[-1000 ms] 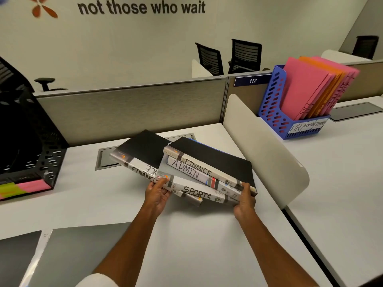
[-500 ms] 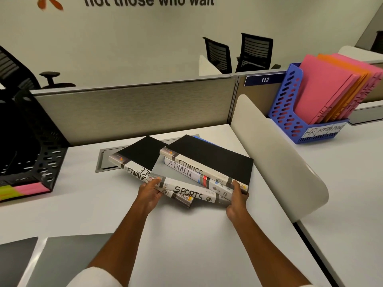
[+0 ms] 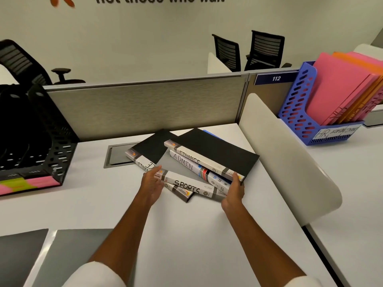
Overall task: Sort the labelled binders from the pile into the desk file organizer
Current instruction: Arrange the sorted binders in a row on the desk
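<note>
A loose pile of black binders with white labelled spines lies in the middle of the white desk (image 3: 186,235). On top is a FINANCE binder (image 3: 215,154), under it an ADMIN binder (image 3: 186,163), in front a SPORTS binder (image 3: 188,184), and at the left a second FINANCE binder (image 3: 149,150). My left hand (image 3: 152,184) holds the left end of the SPORTS binder. At the pile's right end, my right hand (image 3: 234,189) grips the near corner. A black mesh file organizer (image 3: 49,141) with pink and yellow-green labels stands at the far left.
A blue file holder (image 3: 298,112) with pink and orange folders stands on the neighbouring desk at the right, beyond a white rounded divider (image 3: 286,162). A grey partition (image 3: 145,106) backs the desk. A cable hatch (image 3: 118,154) lies behind the pile. Grey mats lie at the near left.
Both hands stay on the ends of the pile. The binders have been pushed slightly closer together; the view has shifted a little to the left.
</note>
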`<action>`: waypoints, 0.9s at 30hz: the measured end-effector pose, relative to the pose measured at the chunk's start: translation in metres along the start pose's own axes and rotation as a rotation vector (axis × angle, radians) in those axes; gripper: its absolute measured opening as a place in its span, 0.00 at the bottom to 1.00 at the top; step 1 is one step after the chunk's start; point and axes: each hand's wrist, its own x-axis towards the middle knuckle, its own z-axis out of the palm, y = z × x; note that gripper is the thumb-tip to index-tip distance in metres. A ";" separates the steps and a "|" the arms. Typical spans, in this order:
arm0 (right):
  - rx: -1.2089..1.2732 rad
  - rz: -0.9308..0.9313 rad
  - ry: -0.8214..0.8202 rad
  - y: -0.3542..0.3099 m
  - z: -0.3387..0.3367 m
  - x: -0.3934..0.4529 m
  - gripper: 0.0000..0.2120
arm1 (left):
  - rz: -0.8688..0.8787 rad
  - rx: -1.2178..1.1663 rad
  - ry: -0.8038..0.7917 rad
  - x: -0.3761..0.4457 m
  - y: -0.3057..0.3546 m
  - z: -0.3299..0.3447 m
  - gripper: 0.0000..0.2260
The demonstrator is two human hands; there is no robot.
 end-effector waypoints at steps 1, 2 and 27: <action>-0.033 -0.014 0.016 -0.001 0.000 -0.004 0.18 | 0.012 -0.006 0.001 -0.003 0.001 0.000 0.10; -0.061 -0.027 0.026 -0.002 -0.001 -0.008 0.18 | 0.030 -0.004 0.008 -0.008 0.001 0.001 0.10; -0.144 -0.124 -0.138 0.083 -0.125 -0.153 0.06 | -0.069 0.288 -0.199 -0.140 -0.115 0.017 0.22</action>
